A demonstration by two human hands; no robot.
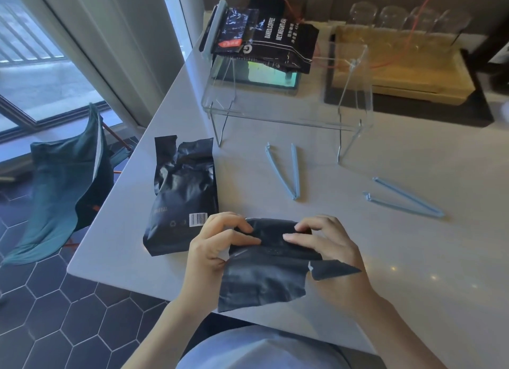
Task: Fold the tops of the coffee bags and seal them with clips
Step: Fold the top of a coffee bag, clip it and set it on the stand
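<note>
Coffee bag (264, 280) lies at the near table (358, 244) edge, top being rolled; left hand (217, 247) and right hand (325, 244) both pinch the fold closed. Foil judged light, crinkly, slippery: grip near both corners. Second bag (183, 197) just left, unsealed. Two open blue clips (286, 173) (405, 200) lie beyond
</note>
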